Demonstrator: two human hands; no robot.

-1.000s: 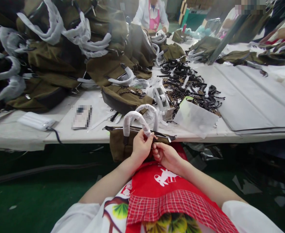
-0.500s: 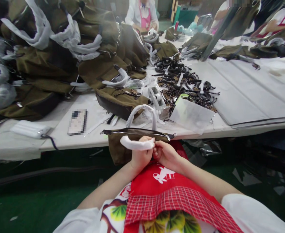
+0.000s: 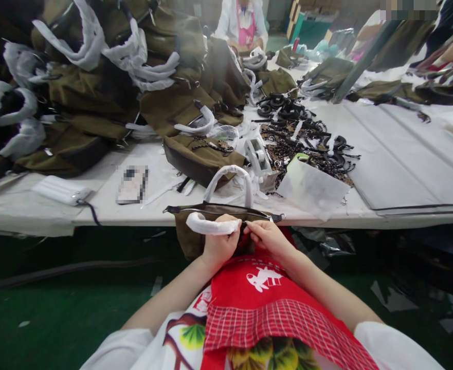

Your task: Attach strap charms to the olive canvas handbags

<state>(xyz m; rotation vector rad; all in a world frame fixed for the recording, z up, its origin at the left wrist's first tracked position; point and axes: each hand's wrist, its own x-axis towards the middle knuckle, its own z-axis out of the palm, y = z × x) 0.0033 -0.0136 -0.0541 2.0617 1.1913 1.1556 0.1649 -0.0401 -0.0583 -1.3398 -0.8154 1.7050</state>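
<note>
While the near curved, white-wrapped handle (image 3: 206, 226) stood upright a second ago, it now lies folded towards the wearer, its three o'clock end grasped by the left hand (image 3: 219, 245), leaving the olive-brown fabric bag's (image 3: 189, 242) silver-zipped top in view at the white table's (image 3: 106, 177) six o'clock edge. The right hand (image 3: 269, 237) has parted slightly from the left, fingertips bunched; whether they pinch anything I cannot tell.

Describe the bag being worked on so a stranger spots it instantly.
At the near edge of the white table, find the olive bag, one white-wrapped handle upright, the other handle folded down. Unlike the piled bags, it has the left hand and right hand working it.
</note>
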